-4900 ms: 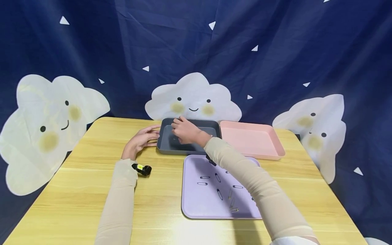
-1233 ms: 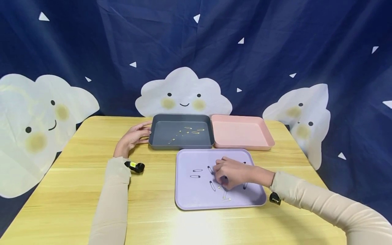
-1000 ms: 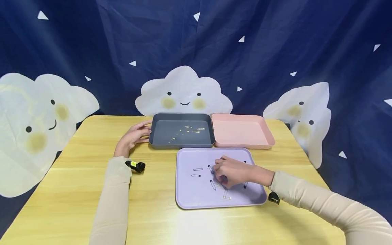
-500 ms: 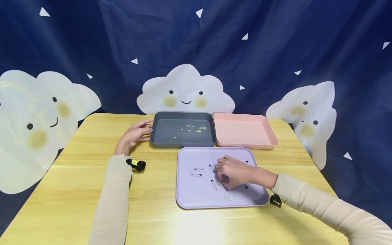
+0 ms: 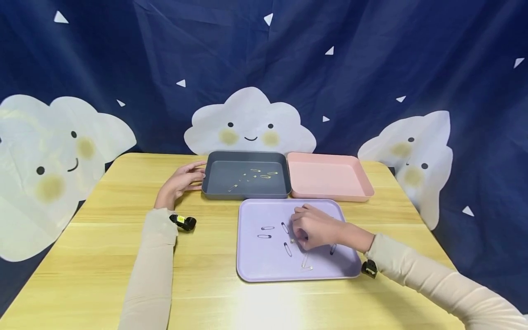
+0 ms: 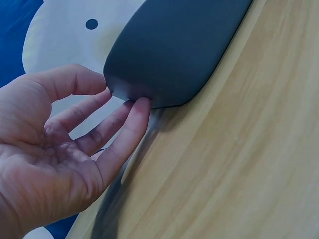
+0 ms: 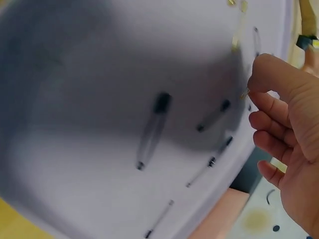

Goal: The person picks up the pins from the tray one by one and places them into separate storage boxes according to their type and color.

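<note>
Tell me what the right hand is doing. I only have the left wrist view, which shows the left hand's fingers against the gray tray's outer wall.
Observer: The right hand pinches a gold safety pin between its thumb and forefinger.
Operator: Does anything lie inside the gray tray? I see only the outside of it.
Observer: Yes, several gold safety pins lie scattered on its floor.
Operator: And what stands beside its far end, away from the left hand?
Observer: A pink tray stands there, on the person's right.
</note>
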Tool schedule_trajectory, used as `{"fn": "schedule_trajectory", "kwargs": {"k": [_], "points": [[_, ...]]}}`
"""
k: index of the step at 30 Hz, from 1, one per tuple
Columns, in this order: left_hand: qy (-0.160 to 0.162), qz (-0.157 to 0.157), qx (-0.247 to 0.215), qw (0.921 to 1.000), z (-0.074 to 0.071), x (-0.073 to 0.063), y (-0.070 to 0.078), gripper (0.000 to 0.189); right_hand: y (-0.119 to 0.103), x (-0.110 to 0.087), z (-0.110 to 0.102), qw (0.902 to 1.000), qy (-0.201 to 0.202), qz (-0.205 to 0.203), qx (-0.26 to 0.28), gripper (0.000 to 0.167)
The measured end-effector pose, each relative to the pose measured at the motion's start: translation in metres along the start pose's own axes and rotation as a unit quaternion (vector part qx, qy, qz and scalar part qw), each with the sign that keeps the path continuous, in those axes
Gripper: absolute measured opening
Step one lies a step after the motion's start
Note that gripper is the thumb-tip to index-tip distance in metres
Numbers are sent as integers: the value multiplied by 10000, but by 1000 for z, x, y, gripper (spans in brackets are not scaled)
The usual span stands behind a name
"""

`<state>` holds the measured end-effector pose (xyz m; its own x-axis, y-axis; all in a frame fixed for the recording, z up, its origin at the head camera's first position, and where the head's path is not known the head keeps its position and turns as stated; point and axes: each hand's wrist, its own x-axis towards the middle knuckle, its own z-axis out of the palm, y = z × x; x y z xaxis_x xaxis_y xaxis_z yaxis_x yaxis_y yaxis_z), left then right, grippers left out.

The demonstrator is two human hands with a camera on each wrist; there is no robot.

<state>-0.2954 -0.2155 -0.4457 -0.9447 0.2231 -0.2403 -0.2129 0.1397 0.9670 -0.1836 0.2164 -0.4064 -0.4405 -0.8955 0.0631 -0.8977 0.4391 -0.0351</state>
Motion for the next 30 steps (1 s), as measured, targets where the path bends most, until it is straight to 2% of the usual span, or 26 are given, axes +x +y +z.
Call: {"fn": "schedule_trajectory", "kwargs": {"k": [7,16,23,27,30], "points": [[28,-44,-61,10000,-1,0,0,63,14,23,-25,9991,403,134,99,16],[-36,-43,-106,9999,-2,3,-1,64,48,66,-61,9948,979,272,-44,13],[-16,30,-114,9999,-2,3,-2,62,67,100,-75,9934,924,638,-211,10],[-10,48,-92,9999,-1,1,-1,62,74,114,-76,9931,906,699,-268,10],[-64,-3,-157,9999,1,-5,7,64,77,122,-73,9934,847,717,-291,8]]}}
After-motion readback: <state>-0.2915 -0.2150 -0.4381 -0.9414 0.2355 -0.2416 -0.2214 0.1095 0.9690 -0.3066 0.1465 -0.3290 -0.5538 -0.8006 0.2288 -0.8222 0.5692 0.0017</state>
